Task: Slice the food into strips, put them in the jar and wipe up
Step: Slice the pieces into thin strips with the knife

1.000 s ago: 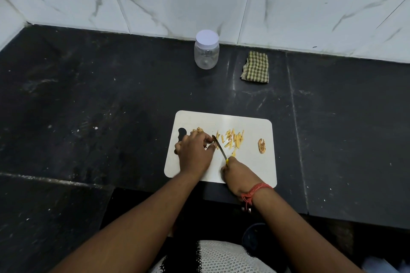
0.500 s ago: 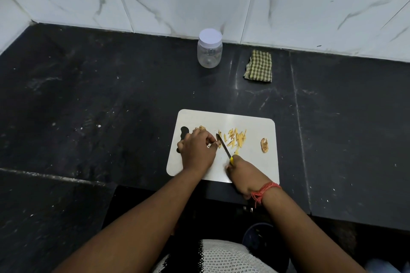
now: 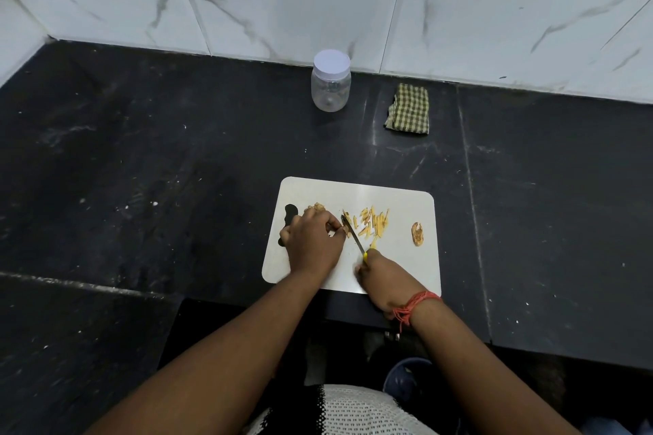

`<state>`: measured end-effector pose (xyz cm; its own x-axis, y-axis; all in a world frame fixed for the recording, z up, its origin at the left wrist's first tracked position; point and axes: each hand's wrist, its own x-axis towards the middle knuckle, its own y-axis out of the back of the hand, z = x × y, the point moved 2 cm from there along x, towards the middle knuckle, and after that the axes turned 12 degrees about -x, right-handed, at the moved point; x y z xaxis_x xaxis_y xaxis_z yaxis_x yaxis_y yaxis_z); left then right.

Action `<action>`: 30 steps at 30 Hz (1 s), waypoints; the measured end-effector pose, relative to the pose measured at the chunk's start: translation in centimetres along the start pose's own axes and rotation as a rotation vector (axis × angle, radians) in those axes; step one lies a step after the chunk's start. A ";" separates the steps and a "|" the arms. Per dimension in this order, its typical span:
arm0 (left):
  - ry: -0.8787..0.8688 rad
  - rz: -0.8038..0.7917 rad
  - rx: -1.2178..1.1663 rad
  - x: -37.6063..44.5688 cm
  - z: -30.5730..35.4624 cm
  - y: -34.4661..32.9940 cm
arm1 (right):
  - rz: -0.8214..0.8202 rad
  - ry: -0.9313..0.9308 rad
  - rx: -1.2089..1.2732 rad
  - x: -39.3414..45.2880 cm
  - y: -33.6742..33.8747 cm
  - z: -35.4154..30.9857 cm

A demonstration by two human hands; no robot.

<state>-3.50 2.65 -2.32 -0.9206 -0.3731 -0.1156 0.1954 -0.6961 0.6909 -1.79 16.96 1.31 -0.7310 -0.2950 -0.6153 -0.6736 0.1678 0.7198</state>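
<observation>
Unmoved since before: your right hand (image 3: 383, 279) grips knife (image 3: 353, 235); left hand (image 3: 313, 240) pinches food (image 3: 348, 232). Risk: blade nicking fingertips (image 3: 342, 229) alongside.

On a white cutting board (image 3: 388, 275) on black counter (image 3: 176, 187), left hand (image 3: 314, 240) pins food (image 3: 318, 207) w/ fingertips, right hand (image 3: 383, 279) grips yellow-handled knife (image 3: 353, 233) w/ blade just beside cut strips (image 3: 372, 224); lidded jar (image 3: 331, 81) & checked cloth (image 3: 408, 109) near wall.
</observation>
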 end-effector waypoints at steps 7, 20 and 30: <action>0.017 0.016 -0.006 -0.1 0.2 -0.1 | -0.041 -0.010 0.056 -0.6 0.5 -0.4; 0.006 0.018 -0.003 0.0 0.1 -0.3 | -0.029 -0.025 -0.012 -1.2 0.7 -0.2; 0.009 0.019 -0.001 -0.1 0.2 -0.2 | -0.057 0.012 -0.001 -0.9 -0.2 0.1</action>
<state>-3.46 2.94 -2.34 -0.9138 -0.3914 -0.1088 0.2129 -0.6894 0.6924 -0.97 17.26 1.70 -0.6897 -0.3155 -0.6517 -0.7143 0.1490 0.6838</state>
